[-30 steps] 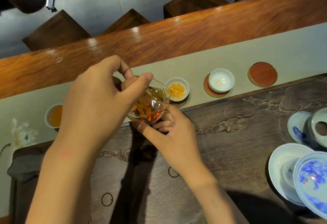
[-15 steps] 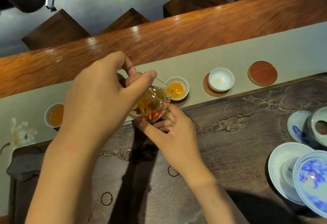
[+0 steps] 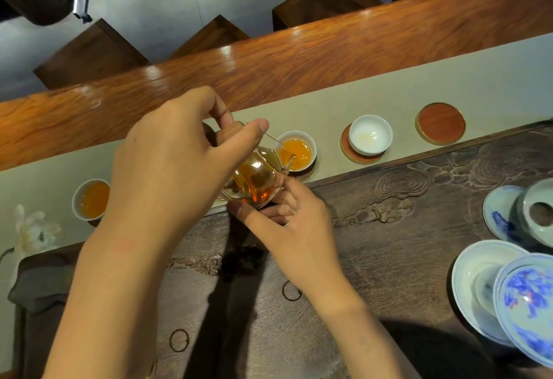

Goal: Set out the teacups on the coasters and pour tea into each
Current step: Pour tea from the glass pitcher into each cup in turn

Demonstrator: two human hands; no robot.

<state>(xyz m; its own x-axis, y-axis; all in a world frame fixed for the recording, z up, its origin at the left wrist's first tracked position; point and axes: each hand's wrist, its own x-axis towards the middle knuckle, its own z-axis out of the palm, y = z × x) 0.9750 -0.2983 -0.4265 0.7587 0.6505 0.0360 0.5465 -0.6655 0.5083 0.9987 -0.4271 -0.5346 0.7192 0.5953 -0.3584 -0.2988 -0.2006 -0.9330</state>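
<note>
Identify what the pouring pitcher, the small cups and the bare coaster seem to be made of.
Pitcher: clear glass, since the amber tea shows through its wall. Empty cup: glossy white glazed ceramic, probably porcelain, judging by its smooth, bright surface. Bare coaster: a matte reddish-brown disc, perhaps wood or leather, inside a thin brass-coloured rim.

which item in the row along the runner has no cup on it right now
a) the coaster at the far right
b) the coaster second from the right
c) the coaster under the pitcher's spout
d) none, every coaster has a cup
a: the far-right coaster lies bare, while the empty white cup sits on the coaster beside it and the cup being filled sits on its own under the glass pitcher.
</note>
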